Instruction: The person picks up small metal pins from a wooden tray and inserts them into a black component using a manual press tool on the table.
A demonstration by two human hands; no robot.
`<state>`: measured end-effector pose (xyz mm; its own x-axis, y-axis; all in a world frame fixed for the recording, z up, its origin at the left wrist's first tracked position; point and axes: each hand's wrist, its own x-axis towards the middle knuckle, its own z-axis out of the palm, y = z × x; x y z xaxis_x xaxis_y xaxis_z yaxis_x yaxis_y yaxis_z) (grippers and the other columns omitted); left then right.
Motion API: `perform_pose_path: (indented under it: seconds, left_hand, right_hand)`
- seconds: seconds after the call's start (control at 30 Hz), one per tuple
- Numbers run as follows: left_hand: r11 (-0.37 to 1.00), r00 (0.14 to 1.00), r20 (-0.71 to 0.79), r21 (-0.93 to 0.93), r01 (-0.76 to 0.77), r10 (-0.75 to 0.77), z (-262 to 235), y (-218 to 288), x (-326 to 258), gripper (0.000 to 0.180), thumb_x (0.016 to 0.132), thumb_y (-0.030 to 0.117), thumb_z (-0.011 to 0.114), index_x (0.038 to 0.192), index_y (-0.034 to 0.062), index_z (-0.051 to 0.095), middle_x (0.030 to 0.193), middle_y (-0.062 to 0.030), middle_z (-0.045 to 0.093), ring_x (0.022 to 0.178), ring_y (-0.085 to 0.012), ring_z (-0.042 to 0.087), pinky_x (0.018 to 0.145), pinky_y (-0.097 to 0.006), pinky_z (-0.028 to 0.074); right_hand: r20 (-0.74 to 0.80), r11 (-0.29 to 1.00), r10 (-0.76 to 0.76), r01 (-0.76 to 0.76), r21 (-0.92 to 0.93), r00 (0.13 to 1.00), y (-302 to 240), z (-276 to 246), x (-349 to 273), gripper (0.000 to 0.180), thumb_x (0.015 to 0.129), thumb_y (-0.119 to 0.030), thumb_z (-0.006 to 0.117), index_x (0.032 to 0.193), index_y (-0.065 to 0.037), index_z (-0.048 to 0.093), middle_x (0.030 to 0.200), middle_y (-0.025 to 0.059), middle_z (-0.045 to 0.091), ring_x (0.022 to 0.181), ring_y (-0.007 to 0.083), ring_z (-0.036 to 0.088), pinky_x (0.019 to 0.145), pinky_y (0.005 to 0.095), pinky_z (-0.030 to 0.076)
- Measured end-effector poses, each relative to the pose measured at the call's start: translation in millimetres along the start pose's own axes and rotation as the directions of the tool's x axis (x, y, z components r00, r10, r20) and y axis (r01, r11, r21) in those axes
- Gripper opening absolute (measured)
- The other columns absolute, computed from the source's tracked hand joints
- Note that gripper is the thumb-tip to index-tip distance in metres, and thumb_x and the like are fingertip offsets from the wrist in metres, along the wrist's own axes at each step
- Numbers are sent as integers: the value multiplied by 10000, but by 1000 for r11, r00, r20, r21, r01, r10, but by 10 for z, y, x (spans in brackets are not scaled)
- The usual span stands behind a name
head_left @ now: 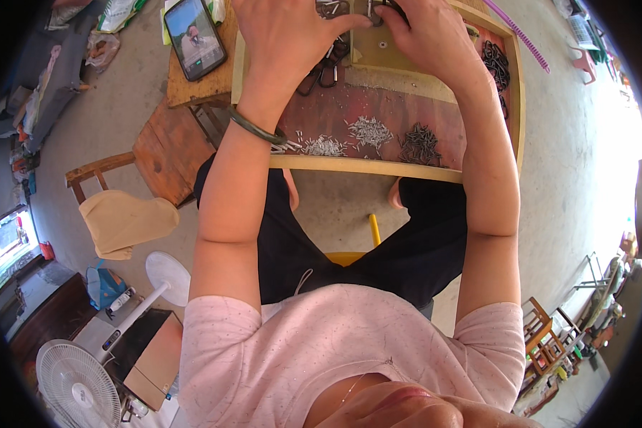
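Both hands are over a shallow wooden tray with a red-brown bottom, and the upper edge cuts both off. My left hand has its thumb stretched right toward a yellowish block; its other fingers are out of sight. My right hand is closed at the block's far side, thumb bent inward beside something small and dark that I cannot make out. Black snap hooks lie below my left hand. Nearer me are two heaps of small silver pins and a heap of small dark pieces.
More black metal pieces fill the tray's right side. A phone with a lit screen lies on a wooden stand at left. Beside my left arm is a wooden chair; a white fan is at lower left. The tray's near rim crosses above my knees.
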<state>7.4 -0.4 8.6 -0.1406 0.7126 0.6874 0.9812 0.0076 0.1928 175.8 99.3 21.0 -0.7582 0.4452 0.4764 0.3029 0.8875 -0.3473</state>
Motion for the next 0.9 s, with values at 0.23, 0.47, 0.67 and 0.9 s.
perform_pose_path:
  seconds: [0.23,0.47,0.67,0.9]
  left_hand:
    - [998,999,18,-46,40,-40,-3,12,5,536,633,331,940,984,76,626,949,-106,635,1024,-328,598,923,-457,387]
    - [998,997,-64,-51,28,-31,29,-28,-37,547,634,356,941,934,63,590,919,-108,610,971,-316,586,934,-447,375]
    - [996,995,-87,-88,31,-38,85,-56,-49,557,629,369,945,941,69,593,919,-108,607,981,-306,583,954,-449,366]
    - [995,996,-53,-77,64,-68,74,-59,-44,571,630,386,948,969,60,625,942,-110,628,993,-289,586,955,-450,366]
  right_hand:
    - [-148,997,18,-6,81,989,-141,-69,-74,429,882,-12,655,1311,-11,644,1171,229,711,1114,410,676,973,448,527]
    - [121,968,-229,212,137,966,-454,112,-615,204,755,-49,726,952,-62,678,967,66,634,929,286,637,821,397,508]
    - [230,925,-380,362,117,896,-615,519,-748,100,741,-94,650,838,-71,647,865,68,590,862,250,625,769,372,497]
    - [205,901,-433,418,114,878,-722,779,-609,163,735,-106,653,890,-69,692,906,66,634,887,230,637,777,356,489]
